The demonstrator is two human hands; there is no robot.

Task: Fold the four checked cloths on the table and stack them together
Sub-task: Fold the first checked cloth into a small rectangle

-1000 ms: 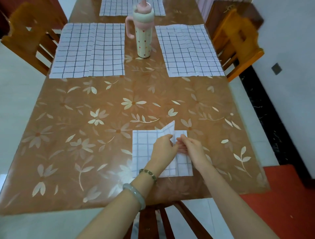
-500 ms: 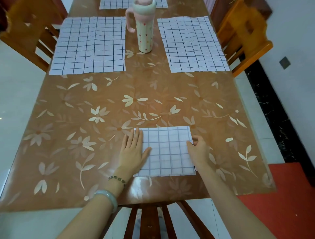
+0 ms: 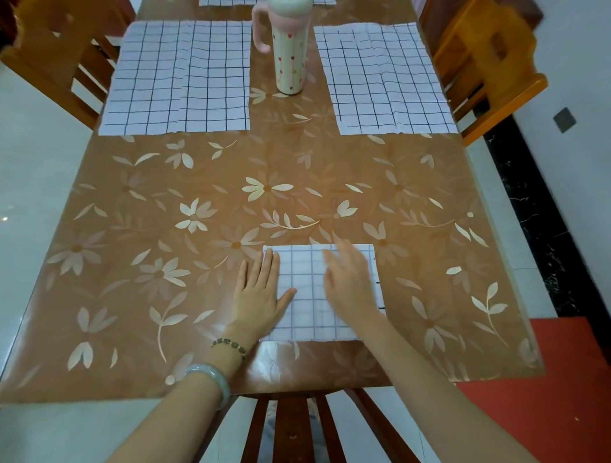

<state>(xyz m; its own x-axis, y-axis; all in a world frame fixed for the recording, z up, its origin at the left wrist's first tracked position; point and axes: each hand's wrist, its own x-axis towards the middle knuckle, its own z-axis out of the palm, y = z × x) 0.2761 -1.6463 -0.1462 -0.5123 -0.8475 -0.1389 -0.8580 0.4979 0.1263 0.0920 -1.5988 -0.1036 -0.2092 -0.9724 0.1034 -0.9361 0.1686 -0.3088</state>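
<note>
White checked cloths, four: folded cloth [image 3: 307, 284] under flat left hand [image 3: 259, 297] and blurred, straight-fingered right hand [image 3: 347, 284]; left cloth [image 3: 178, 79], right cloth [image 3: 383, 79] spread; far cloth [image 3: 224, 2] cut off.

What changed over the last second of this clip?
Both hands let go of the fold they pinched; the raised corner dropped and the folded checked cloth lies flat. The left hand presses its left edge; the right hand, open, moved leftward over it. Three unfolded cloths and the bottle stayed put.
</note>
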